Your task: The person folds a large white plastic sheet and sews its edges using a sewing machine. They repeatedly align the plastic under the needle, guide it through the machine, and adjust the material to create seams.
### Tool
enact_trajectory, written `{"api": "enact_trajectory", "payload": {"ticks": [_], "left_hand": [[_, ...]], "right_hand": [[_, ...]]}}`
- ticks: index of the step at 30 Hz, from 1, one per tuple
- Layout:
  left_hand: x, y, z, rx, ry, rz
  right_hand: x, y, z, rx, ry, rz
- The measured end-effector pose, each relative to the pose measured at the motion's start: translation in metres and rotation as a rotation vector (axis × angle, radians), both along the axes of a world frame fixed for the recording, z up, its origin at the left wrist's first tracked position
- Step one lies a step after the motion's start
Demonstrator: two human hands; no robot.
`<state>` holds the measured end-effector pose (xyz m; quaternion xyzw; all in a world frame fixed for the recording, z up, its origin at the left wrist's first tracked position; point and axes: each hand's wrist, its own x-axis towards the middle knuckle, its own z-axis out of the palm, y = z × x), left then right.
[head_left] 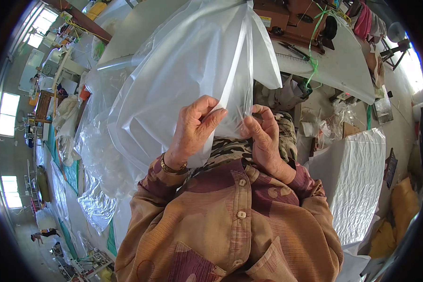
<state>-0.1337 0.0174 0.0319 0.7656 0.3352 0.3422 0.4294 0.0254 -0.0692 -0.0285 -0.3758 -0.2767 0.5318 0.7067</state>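
While the left hand (190, 131) pinches a white strip (235, 66) on the translucent plastic sheet (174, 89), the right hand (266, 141), fingers curled, pinches its clear part. Green string (311, 44) crosses the counter (345, 77).

Up through the top centre swept the translucent plastic sheet (169, 80), smooth, soft-looking, catching the light with a gentle sheen, and down it ran a white strip (236, 61), flatter and more matt! Below, the shirt (197, 207) answered in matt cloth, finely ribbed, its buttons (241, 215) smooth and glossy; camouflage trousers (230, 150), dull cloth too, peeped out mid-frame. A gold-toned wristband (168, 167) gave a metallic glint! Over at the right, the white sheeting (352, 178) flashed glossy and crinkled, while the upper-right tabletop (345, 77) was smooth with a faint sheen. At left, clear plastic film (98, 155) lay wrinkled and shiny.
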Motion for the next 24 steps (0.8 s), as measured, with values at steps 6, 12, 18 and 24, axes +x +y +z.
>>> {"api": "enact_trajectory", "payload": {"ticks": [6, 12, 18, 24], "left_hand": [[0.005, 0.0, -0.014, -0.007, 0.017, -0.035], [0.007, -0.002, -0.013, 0.008, 0.017, -0.034], [0.006, -0.002, -0.023, -0.149, -0.039, -0.03], [0.005, 0.0, -0.023, -0.277, -0.115, -0.036]], "right_hand": [[0.006, -0.005, 0.012, -0.008, -0.194, -0.006], [0.013, -0.011, 0.026, 0.095, -0.943, -0.127], [0.007, -0.006, 0.027, 0.085, -0.953, -0.079], [0.016, 0.004, 0.007, -0.084, -0.071, -0.066]]}}
